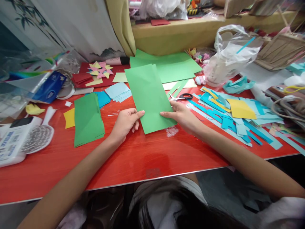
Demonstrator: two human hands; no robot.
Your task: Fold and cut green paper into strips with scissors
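Between both hands I hold a long piece of green paper, tilted up off the table; a second edge shows at its top right, so it looks doubled or layered. My left hand pinches its lower left edge, thumb on top. On the lower right edge, my right hand grips with the thumb across the front and the fingers behind. Scissors with black handles lie just beyond my right hand, beside green strips. To the left rests a stack of darker green paper.
Larger green sheets lie at the back. Blue and yellow paper scraps cover the right side. A hairbrush and a white box stand left. A bagged plastic cup is at back right. The red table's front edge is near me.
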